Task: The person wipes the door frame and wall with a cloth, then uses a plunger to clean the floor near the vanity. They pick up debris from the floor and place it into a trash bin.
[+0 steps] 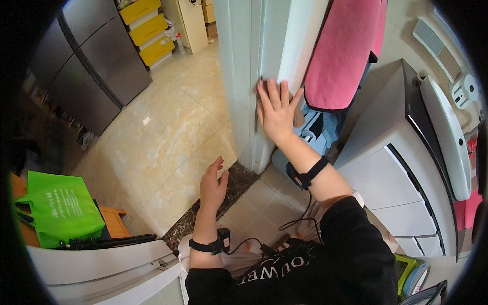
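My right hand (277, 114) lies with fingers spread against the white door frame (244, 76). Under the palm it presses a brown cloth (299, 117), mostly hidden by the hand; only its edges show. Lower and to the left, my left hand (213, 187) hangs in the air above the dark marble threshold (238, 179). Its fingers are slightly bent, the thumb stands apart, and nothing is in it. Each wrist wears a black strap with a small device and a cable.
A pink towel (343, 57) hangs right of the frame, above blue items (314, 127). A white vanity cabinet (396, 183) with a basin (444, 137) stands at right. Beyond the threshold are a dark refrigerator (103, 57), yellow drawers (146, 32) and a green bag (63, 209).
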`<state>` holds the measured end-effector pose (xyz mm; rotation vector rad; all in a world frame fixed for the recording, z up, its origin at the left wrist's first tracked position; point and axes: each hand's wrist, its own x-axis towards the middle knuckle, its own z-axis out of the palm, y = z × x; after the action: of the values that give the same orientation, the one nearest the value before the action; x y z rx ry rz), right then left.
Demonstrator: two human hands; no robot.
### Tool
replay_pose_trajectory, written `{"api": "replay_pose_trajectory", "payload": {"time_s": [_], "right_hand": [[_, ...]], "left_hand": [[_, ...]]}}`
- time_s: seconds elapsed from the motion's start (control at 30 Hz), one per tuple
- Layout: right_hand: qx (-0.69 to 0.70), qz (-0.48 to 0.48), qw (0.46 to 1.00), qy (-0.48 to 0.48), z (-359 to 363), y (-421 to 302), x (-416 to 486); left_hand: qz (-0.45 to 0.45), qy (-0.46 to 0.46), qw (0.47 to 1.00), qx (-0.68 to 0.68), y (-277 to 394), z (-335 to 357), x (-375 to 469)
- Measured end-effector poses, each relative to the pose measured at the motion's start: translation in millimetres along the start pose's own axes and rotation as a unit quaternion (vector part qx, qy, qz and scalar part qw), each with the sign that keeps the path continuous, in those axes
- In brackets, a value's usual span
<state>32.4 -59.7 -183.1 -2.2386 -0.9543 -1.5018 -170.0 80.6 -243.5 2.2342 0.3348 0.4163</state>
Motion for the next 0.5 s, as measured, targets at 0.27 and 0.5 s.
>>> {"api": "replay_pose_trajectory", "payload": {"time_s": [0.27,0.5], "right_hand": [[-0.014,-0.060,0.998,-0.022,-2.9,9.8,-31.6],[-0.002,0.032,0.988,0.152,-37.1,18.8,106.8]], "left_hand": [[0.006,0.000,1.000,-0.022,1.3,-5.9,-3.5],[0.012,-0.003,1.000,-0.007,2.9,-3.0,-1.8]]}}
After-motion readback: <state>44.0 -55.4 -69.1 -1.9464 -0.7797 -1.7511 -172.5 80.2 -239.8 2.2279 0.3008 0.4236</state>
